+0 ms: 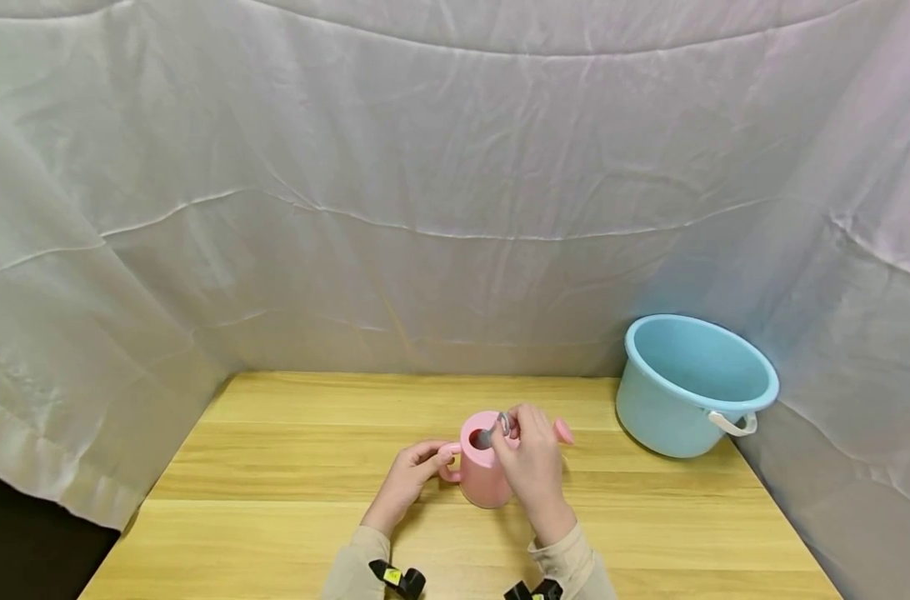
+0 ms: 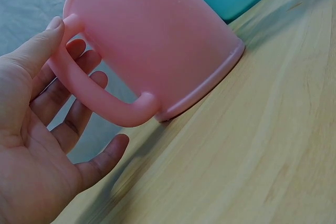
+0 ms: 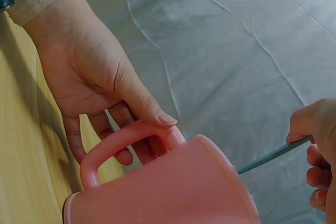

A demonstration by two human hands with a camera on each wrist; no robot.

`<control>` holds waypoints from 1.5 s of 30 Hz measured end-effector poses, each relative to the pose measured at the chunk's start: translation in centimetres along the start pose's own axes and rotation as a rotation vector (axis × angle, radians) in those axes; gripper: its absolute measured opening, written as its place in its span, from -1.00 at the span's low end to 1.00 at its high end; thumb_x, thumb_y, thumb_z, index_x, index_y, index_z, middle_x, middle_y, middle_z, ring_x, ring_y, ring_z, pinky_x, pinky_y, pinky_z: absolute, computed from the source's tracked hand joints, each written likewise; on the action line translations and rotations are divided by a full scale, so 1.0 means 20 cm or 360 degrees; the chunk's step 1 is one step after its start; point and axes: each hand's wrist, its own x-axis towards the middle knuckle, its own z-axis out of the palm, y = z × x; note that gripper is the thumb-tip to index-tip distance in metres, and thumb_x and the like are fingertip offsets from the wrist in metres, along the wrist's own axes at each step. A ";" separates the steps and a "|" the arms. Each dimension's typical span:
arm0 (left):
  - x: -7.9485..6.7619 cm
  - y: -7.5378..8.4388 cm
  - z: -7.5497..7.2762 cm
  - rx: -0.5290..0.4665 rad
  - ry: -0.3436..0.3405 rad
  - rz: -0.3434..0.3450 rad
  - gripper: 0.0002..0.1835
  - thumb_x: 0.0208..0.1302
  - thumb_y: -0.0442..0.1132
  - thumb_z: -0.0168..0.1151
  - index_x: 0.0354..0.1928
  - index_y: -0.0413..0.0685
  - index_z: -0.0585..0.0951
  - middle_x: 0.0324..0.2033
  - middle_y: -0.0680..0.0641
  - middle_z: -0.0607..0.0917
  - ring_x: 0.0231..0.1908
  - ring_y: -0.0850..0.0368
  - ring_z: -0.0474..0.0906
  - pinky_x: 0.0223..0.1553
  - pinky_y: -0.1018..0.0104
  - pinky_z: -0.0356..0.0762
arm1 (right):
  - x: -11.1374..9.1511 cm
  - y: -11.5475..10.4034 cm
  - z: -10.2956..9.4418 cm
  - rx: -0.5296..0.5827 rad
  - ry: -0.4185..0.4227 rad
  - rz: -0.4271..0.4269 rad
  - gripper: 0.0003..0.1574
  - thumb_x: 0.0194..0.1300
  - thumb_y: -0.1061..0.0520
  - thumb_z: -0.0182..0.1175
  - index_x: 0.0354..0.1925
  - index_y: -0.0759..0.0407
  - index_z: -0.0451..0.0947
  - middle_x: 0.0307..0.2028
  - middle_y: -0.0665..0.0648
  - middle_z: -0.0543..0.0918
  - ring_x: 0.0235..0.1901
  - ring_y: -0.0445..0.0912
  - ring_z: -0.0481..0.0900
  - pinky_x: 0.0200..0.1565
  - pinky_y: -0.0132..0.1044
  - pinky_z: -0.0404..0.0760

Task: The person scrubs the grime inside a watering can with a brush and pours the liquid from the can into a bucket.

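Note:
A pink watering can stands upright on the wooden table, its spout pointing right. My left hand grips the can's looped handle, thumb on top and fingers passing behind it. Over the can's top opening, my right hand pinches a slim grey tool with a ring-shaped end. The tool's lower part reaches into the opening; its tip is hidden, so its exact kind is unclear. A small red patch shows inside the can. Part of the spout lies behind the right hand, with the pink sprinkler head visible beyond.
A light blue bucket with a white handle stands at the table's back right corner. Grey cloth hangs behind and along both sides of the wooden table.

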 end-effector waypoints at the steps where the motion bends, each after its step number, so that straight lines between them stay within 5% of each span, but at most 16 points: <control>1: 0.00 0.00 0.00 0.0002 -0.0002 0.0001 -0.69 0.35 -0.06 0.21 0.00 -0.07 0.67 -0.41 -0.44 0.63 -0.21 -0.20 0.73 0.05 0.33 0.59 | 0.00 0.00 0.00 0.0003 -0.0007 0.0007 -0.75 -0.08 0.40 0.32 -0.50 0.22 0.42 -0.61 0.06 0.42 -0.54 -0.20 0.35 -0.48 -0.49 0.29; 11: 0.00 0.00 0.00 0.0022 0.0001 -0.0001 -0.67 0.35 -0.10 0.21 0.03 -0.14 0.65 -0.38 -0.47 0.63 -0.16 -0.02 0.70 0.06 0.39 0.56 | -0.03 0.00 0.03 -0.0062 -0.0206 0.0172 -0.70 -0.07 0.34 0.35 -0.42 0.17 0.40 -0.63 -0.01 0.43 -0.59 -0.29 0.28 -0.56 -0.52 0.23; 20: 0.00 0.00 0.00 0.0004 -0.0017 -0.0001 -0.65 0.37 -0.07 0.19 0.04 -0.14 0.64 -0.36 -0.53 0.60 -0.18 -0.18 0.71 0.06 0.36 0.58 | -0.03 -0.02 0.02 -0.0042 -0.0540 0.0348 -0.64 0.00 0.28 0.35 -0.19 0.17 0.49 -0.61 -0.07 0.38 -0.59 -0.28 0.25 -0.57 -0.48 0.26; 27: 0.00 0.00 0.00 -0.0004 -0.0038 0.0022 -0.65 0.38 -0.06 0.18 0.05 -0.13 0.64 -0.34 -0.52 0.60 -0.19 -0.20 0.72 0.07 0.31 0.59 | -0.03 -0.01 0.02 -0.0048 -0.0573 0.0213 -0.69 0.02 0.29 0.38 -0.22 0.19 0.55 -0.65 -0.07 0.39 -0.54 -0.24 0.27 -0.50 -0.48 0.28; 38: 0.00 0.00 -0.01 -0.0027 -0.0051 0.0024 -0.64 0.39 -0.07 0.16 0.06 -0.16 0.63 -0.32 -0.54 0.59 -0.19 -0.26 0.71 0.10 0.19 0.59 | -0.03 0.00 0.01 0.0086 -0.0703 0.0182 -0.61 -0.02 0.26 0.46 -0.20 0.22 0.55 -0.53 -0.03 0.53 -0.43 -0.21 0.36 -0.36 -0.41 0.35; 45: -0.01 0.00 0.00 -0.0018 -0.0028 -0.0003 -0.64 0.37 -0.07 0.18 0.06 -0.16 0.63 -0.34 -0.54 0.60 -0.19 -0.27 0.72 0.08 0.26 0.59 | -0.03 0.01 0.01 0.0042 -0.0625 0.0089 -0.62 -0.04 0.16 0.52 -0.25 0.22 0.59 -0.50 0.04 0.60 -0.42 -0.17 0.40 -0.34 -0.35 0.40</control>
